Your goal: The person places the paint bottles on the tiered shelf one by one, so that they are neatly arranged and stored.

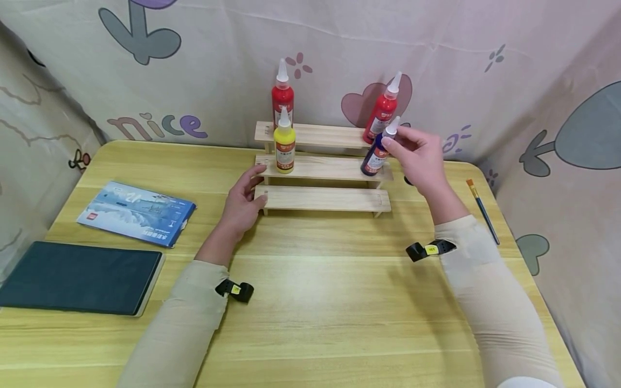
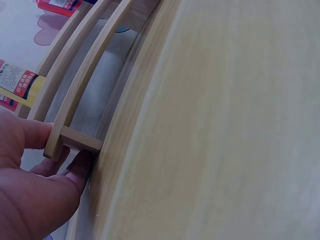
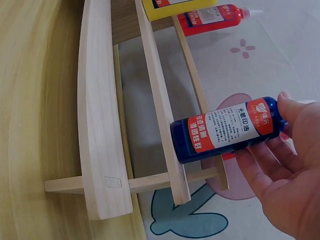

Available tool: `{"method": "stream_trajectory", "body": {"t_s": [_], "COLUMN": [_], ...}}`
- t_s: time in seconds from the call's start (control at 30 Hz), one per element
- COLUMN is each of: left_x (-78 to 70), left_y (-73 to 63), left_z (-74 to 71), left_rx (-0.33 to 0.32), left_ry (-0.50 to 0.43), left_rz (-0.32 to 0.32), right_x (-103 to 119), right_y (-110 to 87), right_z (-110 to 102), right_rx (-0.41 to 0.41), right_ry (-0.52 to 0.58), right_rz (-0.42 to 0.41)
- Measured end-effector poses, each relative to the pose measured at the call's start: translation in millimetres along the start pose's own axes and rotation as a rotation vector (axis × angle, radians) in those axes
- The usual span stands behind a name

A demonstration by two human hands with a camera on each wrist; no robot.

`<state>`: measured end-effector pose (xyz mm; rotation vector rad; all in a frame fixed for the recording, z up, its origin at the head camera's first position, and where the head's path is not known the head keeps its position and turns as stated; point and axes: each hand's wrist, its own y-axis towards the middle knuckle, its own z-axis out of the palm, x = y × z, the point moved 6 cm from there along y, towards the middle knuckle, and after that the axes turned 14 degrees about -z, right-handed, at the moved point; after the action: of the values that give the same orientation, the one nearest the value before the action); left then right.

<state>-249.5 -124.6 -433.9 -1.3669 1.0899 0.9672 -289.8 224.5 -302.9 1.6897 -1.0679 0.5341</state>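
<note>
A three-step wooden rack [image 1: 322,198] stands at the back of the table. My left hand [image 1: 242,203] grips its left end, thumb over the lowest step and fingers beneath it in the left wrist view. My right hand [image 1: 421,157] pinches a dark blue ink bottle [image 3: 227,127] near its neck. The bottle leans slightly, its base at the right end of the middle step. A yellow bottle [image 1: 284,150] stands at that step's left end. On the top step, one red bottle [image 1: 283,99] is at the left and another red bottle [image 1: 381,114] tilts at the right.
A blue-and-white paper pack [image 1: 138,210] and a dark green flat book or case [image 1: 80,277] lie on the left of the table [image 1: 310,312]. Near the right edge lies a paintbrush [image 1: 483,212]. A printed curtain [image 1: 228,70] hangs close behind the rack.
</note>
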Motion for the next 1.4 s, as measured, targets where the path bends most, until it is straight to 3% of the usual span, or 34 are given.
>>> {"method": "stream_trajectory", "body": {"t_s": [0.43, 0.57, 0.73, 0.97, 1.13, 1.2, 1.4], "left_x": [-0.8, 0.1, -0.1, -0.4, -0.7, -0.7, -1.2], "left_y": [-1.4, -1.2, -1.4, -0.7, -0.5, -0.6, -1.1], "left_z": [0.3, 0.4, 0.7, 0.3, 0.2, 0.5, 0.9], "left_rx": [-0.002, 0.001, 0.002, -0.003, -0.011, -0.012, -0.014], "left_ry": [0.013, 0.008, 0.009, 0.010, 0.019, 0.020, 0.023], "left_rz": [-0.022, -0.012, -0.009, -0.006, -0.012, -0.016, -0.016], "right_x": [-7, -14, -31, -55, -74, -81, -101], "right_y": [-4.5, -15.4, -37.7, -58.7, -63.6, -62.1, -51.5], "right_z": [-3, -12, -32, -69, -91, -94, -88], "right_rx": [-0.051, -0.089, -0.123, -0.333, -0.440, -0.440, -0.338], "right_ry": [0.040, 0.064, 0.001, 0.176, 0.130, 0.114, 0.047], "right_rz": [0.010, 0.008, 0.033, 0.042, 0.125, 0.165, 0.247]}}
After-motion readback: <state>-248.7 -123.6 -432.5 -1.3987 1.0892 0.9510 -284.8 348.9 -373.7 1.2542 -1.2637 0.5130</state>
